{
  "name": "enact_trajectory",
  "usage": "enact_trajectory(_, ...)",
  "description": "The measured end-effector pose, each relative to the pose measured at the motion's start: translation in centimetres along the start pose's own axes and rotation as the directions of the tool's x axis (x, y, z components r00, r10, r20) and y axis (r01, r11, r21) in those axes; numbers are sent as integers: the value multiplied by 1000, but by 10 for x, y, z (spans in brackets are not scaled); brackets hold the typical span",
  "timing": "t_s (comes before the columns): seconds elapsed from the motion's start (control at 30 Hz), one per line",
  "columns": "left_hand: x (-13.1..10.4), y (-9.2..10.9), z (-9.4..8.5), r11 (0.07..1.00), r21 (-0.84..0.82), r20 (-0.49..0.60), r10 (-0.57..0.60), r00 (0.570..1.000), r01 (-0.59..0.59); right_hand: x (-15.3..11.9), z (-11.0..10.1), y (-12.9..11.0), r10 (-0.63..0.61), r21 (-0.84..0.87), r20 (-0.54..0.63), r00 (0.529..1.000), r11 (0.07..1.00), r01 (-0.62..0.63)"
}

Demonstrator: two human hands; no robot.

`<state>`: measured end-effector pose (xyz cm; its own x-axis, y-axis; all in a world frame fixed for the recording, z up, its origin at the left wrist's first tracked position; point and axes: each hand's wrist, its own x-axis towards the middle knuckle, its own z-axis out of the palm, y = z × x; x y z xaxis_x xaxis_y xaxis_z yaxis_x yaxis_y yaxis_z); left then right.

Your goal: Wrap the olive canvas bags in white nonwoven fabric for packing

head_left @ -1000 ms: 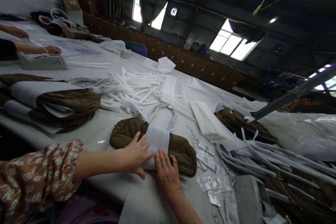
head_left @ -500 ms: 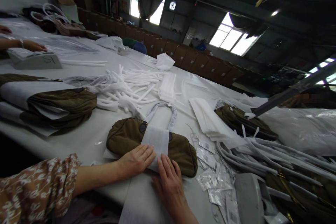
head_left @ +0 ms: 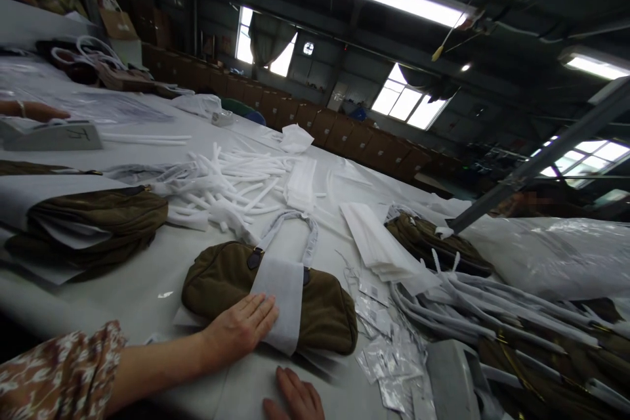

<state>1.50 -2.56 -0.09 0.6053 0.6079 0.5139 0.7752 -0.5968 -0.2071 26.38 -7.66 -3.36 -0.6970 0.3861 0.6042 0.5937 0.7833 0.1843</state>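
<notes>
An olive-brown handbag (head_left: 325, 312) lies on the white table in front of me, its wrapped handle (head_left: 311, 236) pointing away. A strip of white tissue paper (head_left: 281, 275) crosses the bag's middle. My left hand (head_left: 242, 328) rests flat on the paper and the bag, fingers stretched out and side by side. Below the bag, at the bottom edge of the view, is my right hand (head_left: 295, 399), apart from the bag. Its fingers are partly spread and nothing shows in them; the rest of that hand is cut off.
Stacked brown bags with paper (head_left: 103, 216) lie at left. White foam tubes (head_left: 231, 177) are piled behind the handbag. To the right are folded white sheets (head_left: 377, 243), small clear packets (head_left: 388, 354), a grey tape dispenser (head_left: 450, 374) and more bags (head_left: 522, 374). Another person's hand (head_left: 39, 110) is at far left.
My right hand has left the paper and moved down toward the bottom edge. My left hand stays on the bag. The view has tilted up and shifted slightly right.
</notes>
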Motion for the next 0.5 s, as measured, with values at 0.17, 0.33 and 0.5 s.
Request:
enact_trajectory(0.17, 2, 3, -7, 999, 2, 42, -32, 999, 32, 47, 2, -8, -101, 121, -46, 994, 987, 106)
enact_trajectory(0.33, 2, 3, -16, 997, -24, 120, -64, 991, 67, 87, -18, -21, -155, 280, -112, 982, 943, 181)
enact_trajectory(0.5, 1, 7, -5, 991, -84, 159, -86, 984, 100, 109, -49, 14, 83, 452, 50, 995, 887, -96)
